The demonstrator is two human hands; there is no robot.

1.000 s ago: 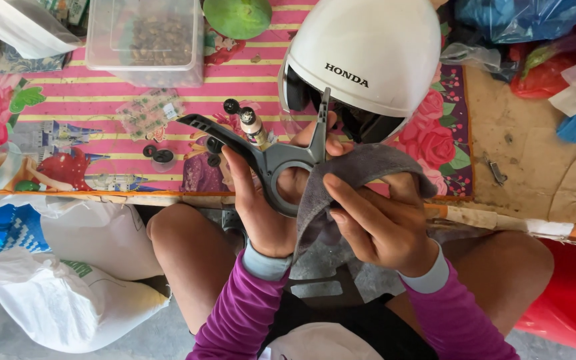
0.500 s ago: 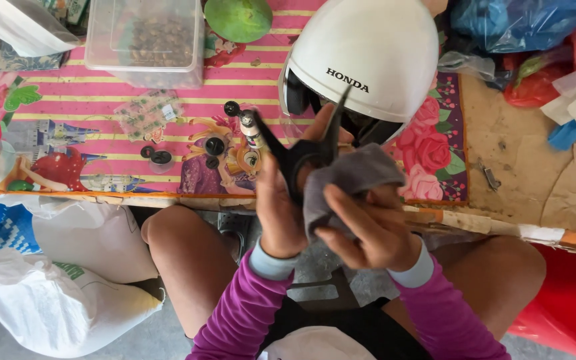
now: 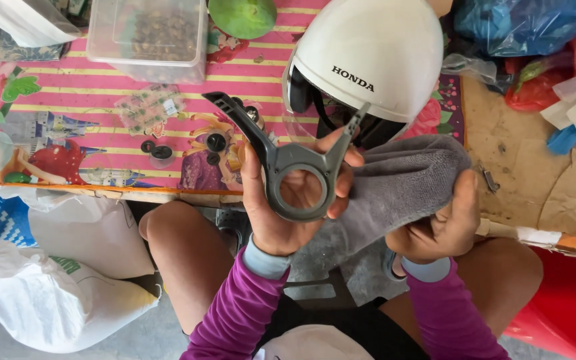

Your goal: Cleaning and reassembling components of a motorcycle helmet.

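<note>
My left hand (image 3: 281, 213) holds up a dark grey plastic part (image 3: 281, 167), a ring with two long arms spreading upward. My right hand (image 3: 445, 227) grips a grey cloth (image 3: 395, 193) just right of the part; the cloth lies off the part's face. A white helmet (image 3: 368, 57) with a dark inner lining rests on the table right behind both hands. Small black round pieces (image 3: 216, 142) and a small bottle lie on the colourful patterned tablecloth (image 3: 68, 127) left of the part.
A clear plastic box (image 3: 148, 33) of small dark parts and a green round object (image 3: 241, 15) stand at the back. White plastic bags (image 3: 48, 293) lie lower left, blue and red bags (image 3: 521, 27) upper right, a red seat (image 3: 568, 307) lower right.
The right hand with the cloth has pulled away to the right, uncovering the grey ring part. The left hand has turned the part so its ring faces the camera.
</note>
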